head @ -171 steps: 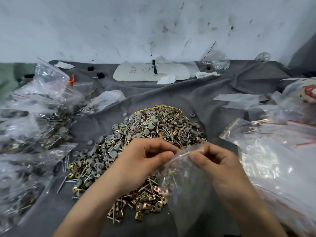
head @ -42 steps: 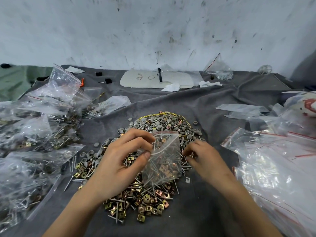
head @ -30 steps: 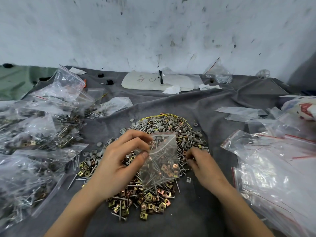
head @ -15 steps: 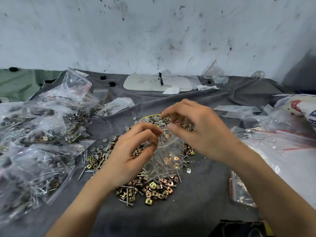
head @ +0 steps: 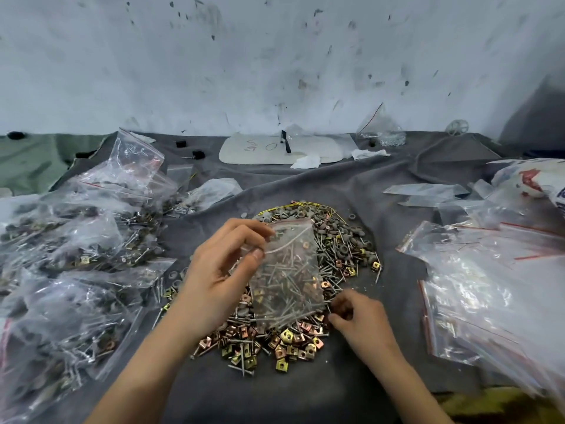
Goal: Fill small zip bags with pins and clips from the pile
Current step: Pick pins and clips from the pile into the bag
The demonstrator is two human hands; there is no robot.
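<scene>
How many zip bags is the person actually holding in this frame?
1. The zip bag, part-filled with pins, is pinched near its top by the left hand, over the pile. The right hand is at the pile's near edge, with no bag.

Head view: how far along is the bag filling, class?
Done: a heap of filled clear plastic bags lies at left. In hand: the left hand pinches a small clear zip bag holding pins and clips; the right hand, fingers curled, picks at the loose pile of pins, brass clips and grey discs. Left: that pile, plus the stack of empty clear bags.
</scene>
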